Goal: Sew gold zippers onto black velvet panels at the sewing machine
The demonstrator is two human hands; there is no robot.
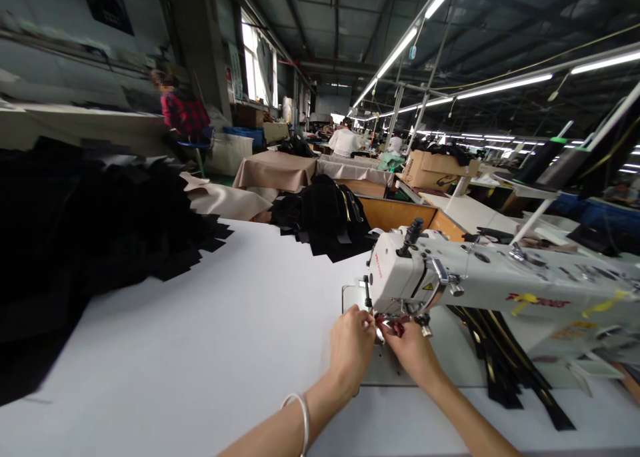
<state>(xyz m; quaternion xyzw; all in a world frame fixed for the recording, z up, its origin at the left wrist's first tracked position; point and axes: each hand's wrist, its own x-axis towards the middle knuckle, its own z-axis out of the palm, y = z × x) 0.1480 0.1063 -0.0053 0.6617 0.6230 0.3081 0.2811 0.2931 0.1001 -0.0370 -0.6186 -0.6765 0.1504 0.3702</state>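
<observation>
A white sewing machine [480,290] stands at the right of the white table. Both my hands meet under its head, close to the needle and presser foot. My left hand [351,344], with a bracelet [303,414] on its wrist, has its fingers pinched together left of the needle. From the right, my right hand [411,352] reaches in with thumb and fingers closed near the presser foot [379,334]. Whatever lies between the fingertips is too small to make out. Several black zipper strips [500,357] with gold teeth lie under the machine's arm.
Stacked black fabric pieces [125,210] cover the table's left side. Another black pile [327,217] sits behind the machine head. Thread cones [543,160] stand at the right. A cardboard box [435,170] and a person in a checked top [185,114] are farther back.
</observation>
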